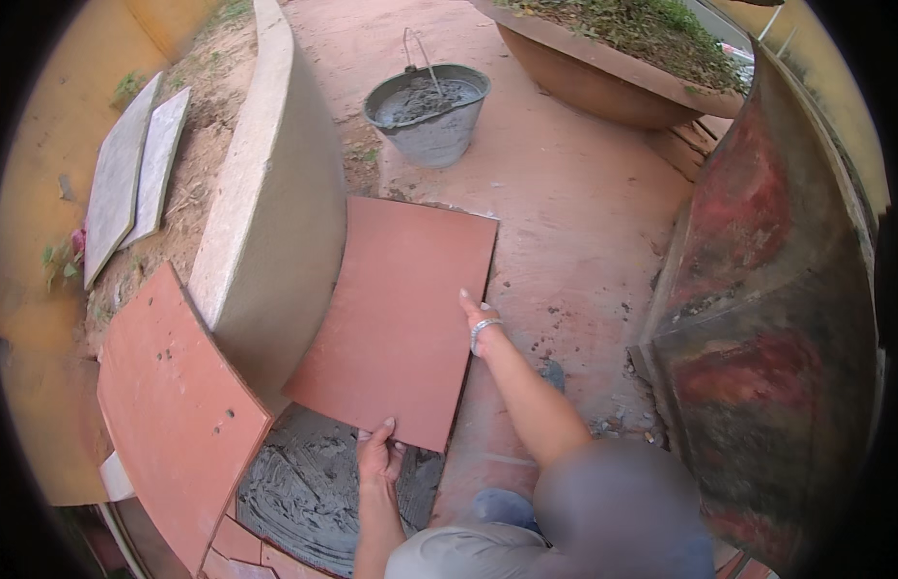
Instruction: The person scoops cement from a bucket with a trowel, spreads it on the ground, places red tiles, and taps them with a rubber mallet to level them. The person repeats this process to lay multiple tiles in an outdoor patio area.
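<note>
I hold a large terracotta tile tilted over a bed of grey mortar marked with swirls. My left hand grips the near edge, thumb on top. My right hand, with a bracelet at the wrist, grips the right edge. The tile hides part of the mortar and lies beside a curved cream low wall. Another terracotta tile rests aslant at the left, with small dark bits on it.
A metal bucket of grey mortar stands beyond the tile. Two grey slabs lie on soil at the left. A large planter is at the back right; a dark, red-stained curved structure runs along the right.
</note>
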`<state>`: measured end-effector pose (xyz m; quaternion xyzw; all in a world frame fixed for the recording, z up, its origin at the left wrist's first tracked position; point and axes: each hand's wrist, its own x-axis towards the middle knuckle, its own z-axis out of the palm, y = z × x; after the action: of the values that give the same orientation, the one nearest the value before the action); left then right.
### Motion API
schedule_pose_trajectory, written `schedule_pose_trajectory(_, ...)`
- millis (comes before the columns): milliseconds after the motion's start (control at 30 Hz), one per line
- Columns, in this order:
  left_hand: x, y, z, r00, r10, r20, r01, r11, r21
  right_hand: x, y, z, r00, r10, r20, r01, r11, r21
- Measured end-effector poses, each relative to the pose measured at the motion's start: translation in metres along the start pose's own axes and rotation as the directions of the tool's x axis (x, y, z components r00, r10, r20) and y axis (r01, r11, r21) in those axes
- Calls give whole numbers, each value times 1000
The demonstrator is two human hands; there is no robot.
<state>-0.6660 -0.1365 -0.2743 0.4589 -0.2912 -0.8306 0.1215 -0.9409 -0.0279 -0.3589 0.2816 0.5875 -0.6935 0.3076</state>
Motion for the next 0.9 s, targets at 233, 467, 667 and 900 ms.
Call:
schedule_pose_trajectory(233, -1, -13, -4, 969, 219, 112, -221, 975, 5, -7, -2, 18, 971, -18, -240, -9, 994, -113)
schedule_pose_trajectory(467, -45, -47, -8, 983, 164, 86, -180, 957, 227, -45, -6, -40, 965, -186, -187, 197, 980, 40)
schedule_pose_trajectory(667, -86, -76, 16, 989, 98, 108, -138, 867, 479, -87, -29, -110, 933, -262, -247, 271, 963, 2)
schedule_pose_trajectory(900, -82, -112, 44, 960, 39, 278, -178, 851, 494, -45, -28, -195, 883, -256, -394, 232, 967, -108)
